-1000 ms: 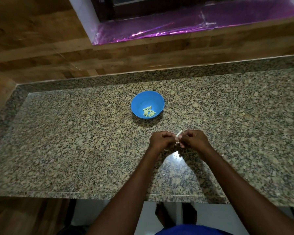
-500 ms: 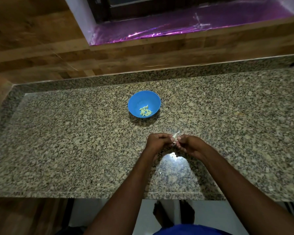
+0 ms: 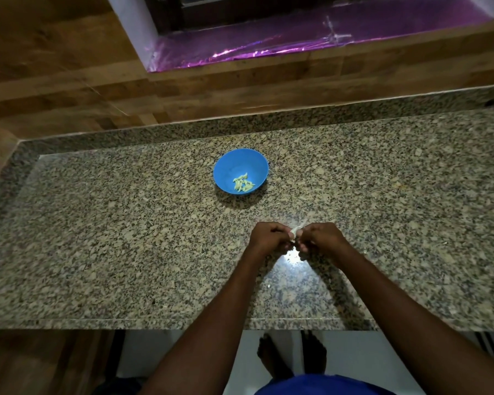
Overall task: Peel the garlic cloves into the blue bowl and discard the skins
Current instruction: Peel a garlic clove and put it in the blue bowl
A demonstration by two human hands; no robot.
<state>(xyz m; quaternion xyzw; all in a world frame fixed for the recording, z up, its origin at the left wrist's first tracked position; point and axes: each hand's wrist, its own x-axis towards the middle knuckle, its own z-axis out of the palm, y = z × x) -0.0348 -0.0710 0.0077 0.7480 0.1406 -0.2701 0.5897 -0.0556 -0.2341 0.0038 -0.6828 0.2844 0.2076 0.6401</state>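
Fingers of the left hand point(image 3: 270, 238) and right hand point(image 3: 320, 239) are pinched together on one garlic clove point(image 3: 294, 231) above the desk's point(image 3: 97, 238) near edge. Best to peel slowly, holding the skin, before reaching to the blue bowl point(image 3: 240, 170) mid-desk.

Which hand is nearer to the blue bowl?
Left, slightly. The left hand is just below the bowl; the right hand is below and further right. Both pinch one clove.
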